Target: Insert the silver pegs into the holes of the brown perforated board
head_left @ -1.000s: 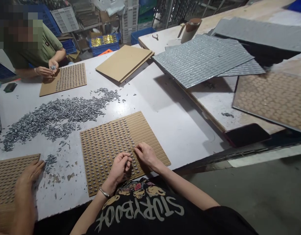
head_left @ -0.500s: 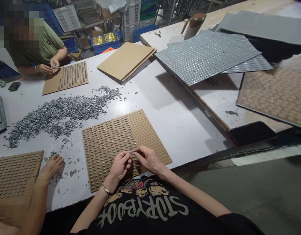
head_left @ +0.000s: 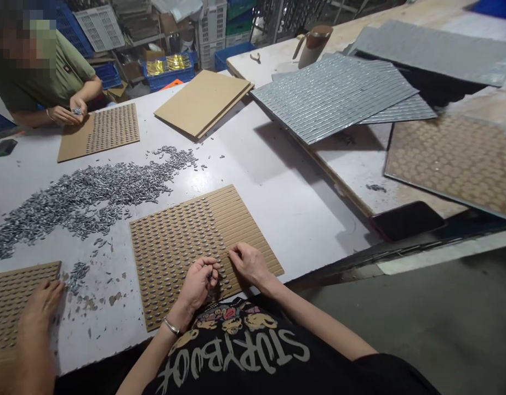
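A grooved brown board (head_left: 246, 219) lies in front of me, its left part covered with rows of small grey metal pieces (head_left: 170, 236) and its right strip bare. Over its near part, my left hand (head_left: 200, 280) is curled around a few of the same metal pieces, dark between its fingers. My right hand (head_left: 249, 264) hovers just right of the last filled row, thumb and fingertips pinched together. Whether a piece sits in that pinch is hidden. A gap separates my two hands.
A long heap of loose metal pieces (head_left: 92, 189) spreads beyond my board. At left, a co-worker's hand (head_left: 45, 296) touches another studded board (head_left: 14, 291). Across the table, a person handles a third board (head_left: 78, 137). Plain boards (head_left: 203, 101), silvery ribbed sheets (head_left: 330, 93) and a phone (head_left: 409, 220) lie rightward.
My right hand has moved apart from my left, to the right; their fingertips were together before. The co-worker's hand at left has drawn back to its board, and a small pile of pieces now shows.
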Demonstrator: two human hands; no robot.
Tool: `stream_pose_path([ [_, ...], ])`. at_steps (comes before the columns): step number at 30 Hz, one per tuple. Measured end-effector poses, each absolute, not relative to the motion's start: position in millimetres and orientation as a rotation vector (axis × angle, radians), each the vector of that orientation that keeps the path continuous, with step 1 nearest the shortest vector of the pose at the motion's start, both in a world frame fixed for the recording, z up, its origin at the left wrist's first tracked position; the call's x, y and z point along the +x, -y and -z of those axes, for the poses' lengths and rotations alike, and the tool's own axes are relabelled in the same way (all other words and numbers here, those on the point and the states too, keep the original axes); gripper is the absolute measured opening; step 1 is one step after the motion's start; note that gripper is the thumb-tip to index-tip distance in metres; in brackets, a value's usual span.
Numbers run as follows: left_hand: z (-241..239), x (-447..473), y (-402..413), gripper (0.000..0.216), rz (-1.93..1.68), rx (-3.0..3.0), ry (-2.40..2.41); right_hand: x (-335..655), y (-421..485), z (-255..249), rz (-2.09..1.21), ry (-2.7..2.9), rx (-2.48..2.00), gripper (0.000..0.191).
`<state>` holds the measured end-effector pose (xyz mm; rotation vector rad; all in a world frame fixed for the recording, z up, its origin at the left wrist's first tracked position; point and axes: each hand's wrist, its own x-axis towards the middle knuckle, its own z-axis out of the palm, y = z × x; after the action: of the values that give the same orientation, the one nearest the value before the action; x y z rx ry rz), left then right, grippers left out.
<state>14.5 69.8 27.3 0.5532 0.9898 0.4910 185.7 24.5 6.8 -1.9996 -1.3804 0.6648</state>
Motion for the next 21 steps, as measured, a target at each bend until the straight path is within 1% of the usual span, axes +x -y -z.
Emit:
stream_pose_path([
  [4, -25.5, 10.6, -73.0, 0.03, -0.478, 0.596, -0.989, 179.7, -30.7, 0.0, -0.673, 1.423, -2.074, 0.018],
  [9, -23.7, 10.9, -70.7, 0.035, -0.455, 0.63, -0.99, 172.0, -31.4, 4.4, -0.599, 1.536, -2.178, 0.017],
  [14, -22.8, 14.3, -66.0, 0.035, -0.468, 0.642, -0.98, 173.8, -35.2, 1.8, -0.657, 1.514, -2.249, 0.009],
  [16, -21.1, 18.8, -61.8, 0.034, -0.464, 0.646, -0.988, 175.4, -33.8, -3.0, -0.721, 1.434, -2.187, 0.015],
  [19, -27.1, 16.1, -61.8, 0.031, -0.486, 0.699, -1.009, 174.9, -24.1, -14.1, -0.787, 1.387, -1.917, 0.011],
  [21, -42.4, -5.7, -74.4, 0.024, -0.539, 0.787, -1.04, 172.3, -14.6, -21.6, -0.862, 1.401, -1.702, 0.013],
])
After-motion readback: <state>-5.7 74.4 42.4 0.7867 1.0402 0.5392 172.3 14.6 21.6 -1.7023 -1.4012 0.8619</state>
